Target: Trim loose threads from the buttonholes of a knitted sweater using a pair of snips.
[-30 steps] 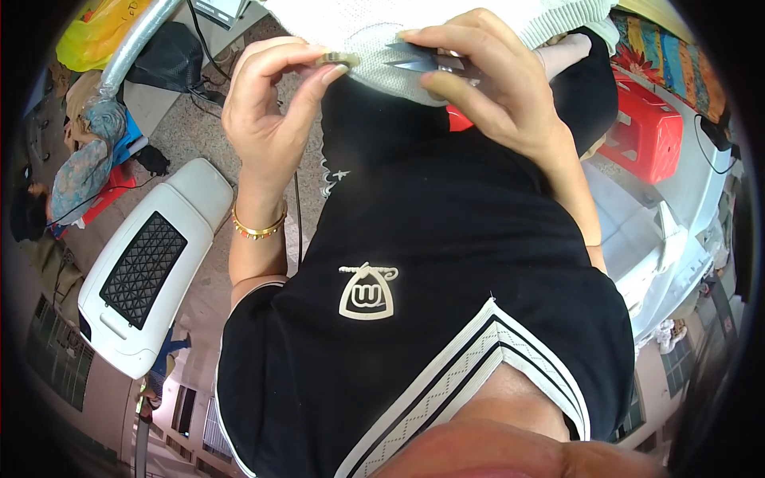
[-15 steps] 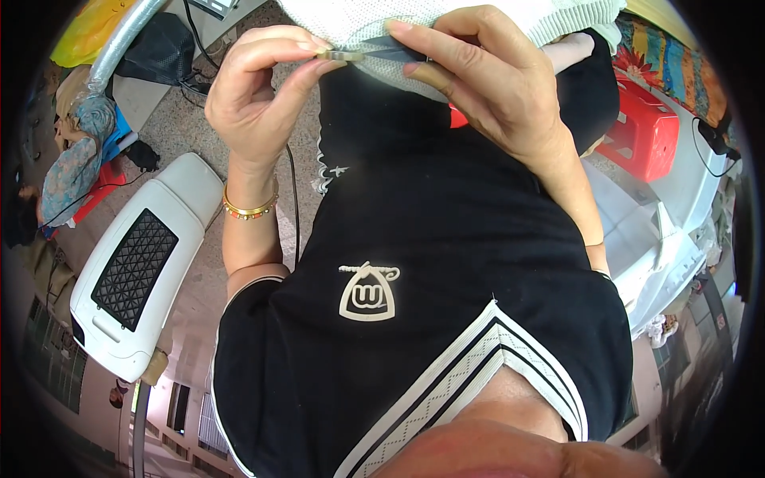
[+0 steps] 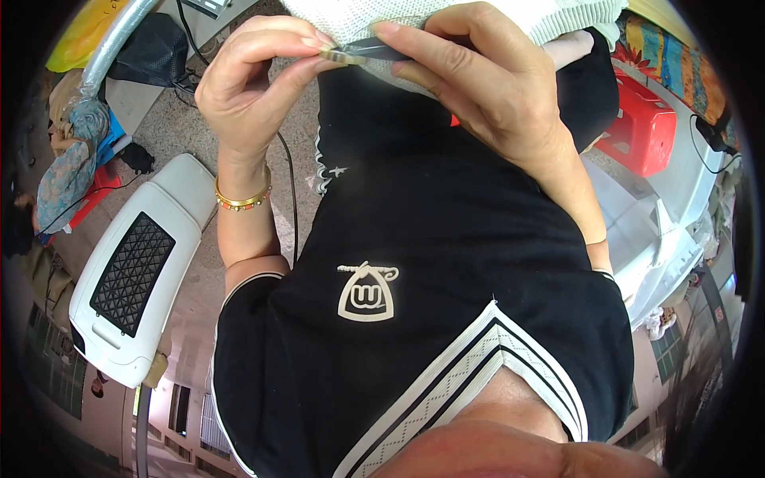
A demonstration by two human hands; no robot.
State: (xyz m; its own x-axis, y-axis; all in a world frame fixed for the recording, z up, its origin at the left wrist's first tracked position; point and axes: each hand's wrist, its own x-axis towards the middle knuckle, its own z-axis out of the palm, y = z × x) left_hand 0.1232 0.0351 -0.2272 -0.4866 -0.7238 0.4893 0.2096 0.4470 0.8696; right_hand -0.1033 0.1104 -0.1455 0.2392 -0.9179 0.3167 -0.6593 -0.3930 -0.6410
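Left hand [image 3: 247,88]: bare, a narrow pinch of thumb and forefinger on a small piece. Small piece [image 3: 347,58]: thin, flat-edged, brownish and pale, glossy; located at the fingertips, above the lap. Right hand [image 3: 510,88]: fingers and thumb drawn close on a cutting tool. Cutting tool [image 3: 378,49]: grey metal, smooth, tapering to a point.

Changes: a second ago the blades stand parted and clear of the piece; now they appear together, their point at its edge. Whether they touch cannot be told. The left hand sits farther left in view.

White knit [image 3: 550,22]: off-white, coarse stitch, ribbed border, spread beyond the hands. Bracelet [image 3: 243,199]: gold-coloured, orange insets, on the left wrist. Black garment [image 3: 446,239]: soft cloth, pale appliqué, striped neckline. Red stool [image 3: 641,131]: glossy, moulded, at right. White casing [image 3: 139,271]: rounded oblong, black lattice panel, at left.
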